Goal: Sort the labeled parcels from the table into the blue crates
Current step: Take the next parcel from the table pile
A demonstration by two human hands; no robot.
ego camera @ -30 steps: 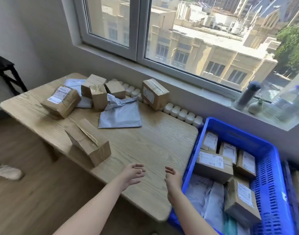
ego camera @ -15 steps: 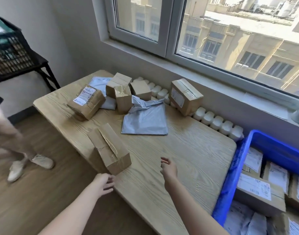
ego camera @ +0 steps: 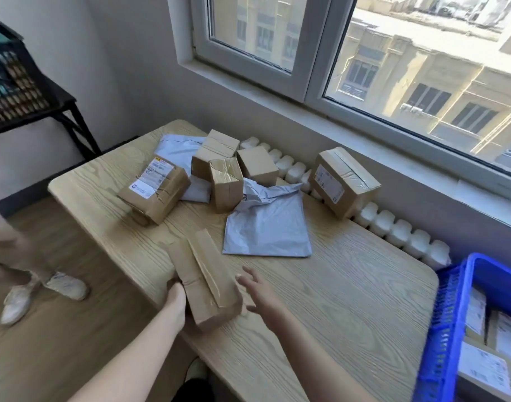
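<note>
At near edge of counter [ego camera: 335,285]: taped brown box [ego camera: 207,282], lying aslant, no label showing on its upper faces.
L hand [ego camera: 176,303]: against box's near-left end; its fingers are hidden by the cardboard, so can't tell if they grip.
R hand [ego camera: 260,291]: just beside box's right side, fingers [ego camera: 245,278] spread wide, holding nothing; contact unclear.
Step in hand: prob. a two-hand pick-up of this box.
Doing it well: bring R palm onto the face opp. the L, squeeze evenly, lift level, then turn it to find the label before picking a crate.
Blue crate [ego camera: 451,314]: at right, by counter's end, partly in view; holds several labelled parcels [ego camera: 486,369], white labels up.
Mid counter: grey mailer [ego camera: 268,227], flat, apart from the box.
Further back: big labelled box [ego camera: 155,190], cluster of small boxes [ego camera: 225,187], tilted box [ego camera: 344,181] near the window wall.
Far left: dark crate [ego camera: 7,82] on a stand; contents unclear.
</note>
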